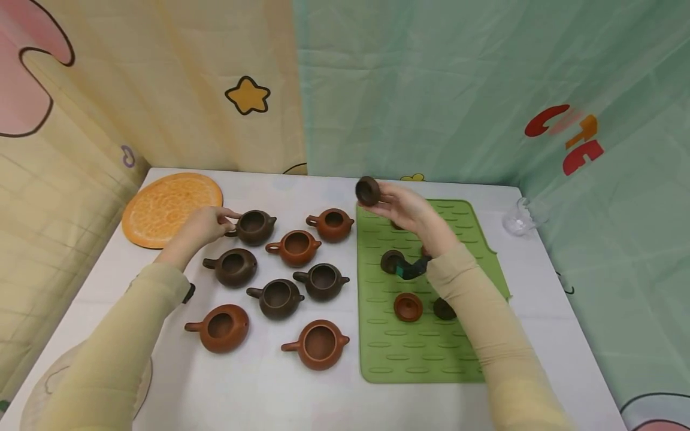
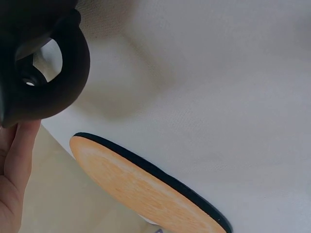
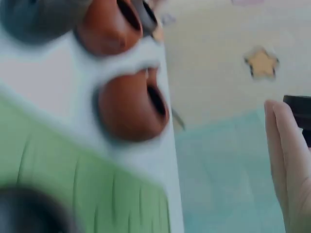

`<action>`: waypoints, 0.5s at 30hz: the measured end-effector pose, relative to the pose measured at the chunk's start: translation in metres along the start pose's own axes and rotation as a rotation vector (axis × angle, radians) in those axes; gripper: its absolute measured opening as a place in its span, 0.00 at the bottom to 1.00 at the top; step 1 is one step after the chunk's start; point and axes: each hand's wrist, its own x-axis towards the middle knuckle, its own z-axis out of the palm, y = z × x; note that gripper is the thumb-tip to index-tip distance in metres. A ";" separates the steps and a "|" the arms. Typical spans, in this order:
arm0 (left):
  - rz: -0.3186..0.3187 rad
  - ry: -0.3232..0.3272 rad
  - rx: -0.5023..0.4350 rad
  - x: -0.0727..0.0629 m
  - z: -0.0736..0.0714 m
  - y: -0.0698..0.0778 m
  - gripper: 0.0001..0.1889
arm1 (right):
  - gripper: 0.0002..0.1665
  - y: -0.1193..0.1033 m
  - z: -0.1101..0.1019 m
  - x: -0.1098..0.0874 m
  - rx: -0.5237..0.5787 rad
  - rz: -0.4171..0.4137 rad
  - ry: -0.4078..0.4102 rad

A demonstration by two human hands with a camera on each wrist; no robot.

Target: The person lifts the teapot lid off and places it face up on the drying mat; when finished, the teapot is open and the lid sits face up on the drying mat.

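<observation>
At the far left of the teapot group, my left hand (image 1: 207, 224) holds a dark brown lidless teapot (image 1: 256, 227) at its handle. That handle (image 2: 80, 63) looms large in the left wrist view, with fingers (image 2: 22, 150) below it. Above the far left corner of the green mat (image 1: 377, 359), my right hand (image 1: 404, 206) pinches a dark teapot lid (image 1: 368, 191), its hollow side turned towards the head camera. Closest to this hand stands a reddish-brown lidless teapot (image 1: 331, 225). The right wrist view is blurred and shows only part of the lid (image 3: 299, 109).
Several more lidless teapots, dark and reddish (image 1: 320, 345), stand on the white table. Lids, including a reddish one (image 1: 408, 307), lie on the mat. An orange round mat (image 1: 167, 206) lies back left; a clear glass item (image 1: 520, 220) stands at the right edge.
</observation>
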 end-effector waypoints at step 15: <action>0.010 0.011 0.001 -0.001 0.000 0.001 0.19 | 0.45 -0.020 -0.120 -0.060 0.110 0.068 0.202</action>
